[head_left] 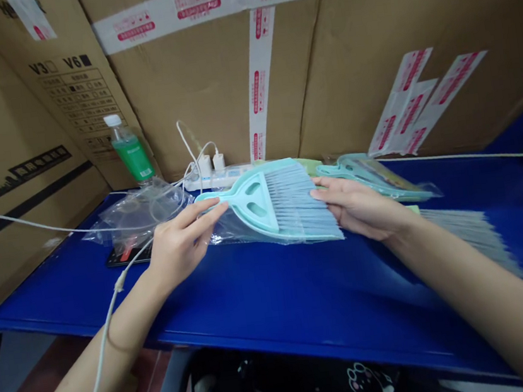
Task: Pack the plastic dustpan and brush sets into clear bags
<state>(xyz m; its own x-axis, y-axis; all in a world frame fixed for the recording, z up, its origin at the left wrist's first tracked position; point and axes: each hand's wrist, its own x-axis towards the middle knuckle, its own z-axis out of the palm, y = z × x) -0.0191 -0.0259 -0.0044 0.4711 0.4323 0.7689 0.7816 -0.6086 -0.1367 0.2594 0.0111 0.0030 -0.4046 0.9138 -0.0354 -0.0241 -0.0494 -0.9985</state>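
A light-blue hand brush (pixel 263 206) lies nested on a matching dustpan (pixel 281 164), bristles to the right, raised a little over the blue table. My left hand (pixel 179 247) pinches the handle end between thumb and fingers. At the bristle end, my right hand (pixel 362 206) grips the edge of the set, its thumb tucked out of clear sight. Clear plastic film (pixel 222 229) shows along the underside of the set. Behind my right hand is another teal dustpan set (pixel 368 176) in clear wrapping. Grey bristles of a further brush (pixel 471 234) stick out beyond my right forearm.
A green-labelled bottle (pixel 133 151) stands at the back left beside crumpled plastic bags (pixel 143 204). A power strip (pixel 225 177) with white plugs sits against large cardboard boxes (pixel 209 81). A dark phone-like object (pixel 128 253) lies left. A white cable (pixel 109 316) crosses my left forearm.
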